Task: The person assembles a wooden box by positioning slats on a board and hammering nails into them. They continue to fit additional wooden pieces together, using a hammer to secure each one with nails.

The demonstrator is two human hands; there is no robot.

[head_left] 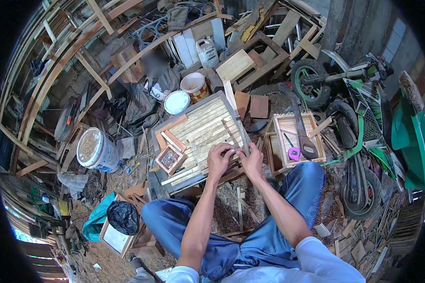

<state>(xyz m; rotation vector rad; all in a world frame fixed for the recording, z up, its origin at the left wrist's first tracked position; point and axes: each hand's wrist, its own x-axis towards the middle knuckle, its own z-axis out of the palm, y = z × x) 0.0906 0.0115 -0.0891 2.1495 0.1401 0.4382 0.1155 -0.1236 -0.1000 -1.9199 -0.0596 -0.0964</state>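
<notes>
A low slatted wooden work surface (200,127) stands in front of my knees. Over its near right corner my left hand (220,158) has its fingers bent together, their tips close to those of my right hand (251,158). The right hand's fingers are also closed, beside a dark strip at the surface's right edge. Whatever lies between the fingertips is too small to make out. On the left part of the surface sits a small wooden box (170,159) with small metal pieces in it. Thin wood strips lie around it.
Right of the surface, a wooden tray (320,123) holds a handsaw (300,123) and a pink tape measure (293,153). A small green motorbike (363,125) stands further right. Buckets (176,102) are behind, a large white bucket (99,151) is left, and wood scraps cover the floor.
</notes>
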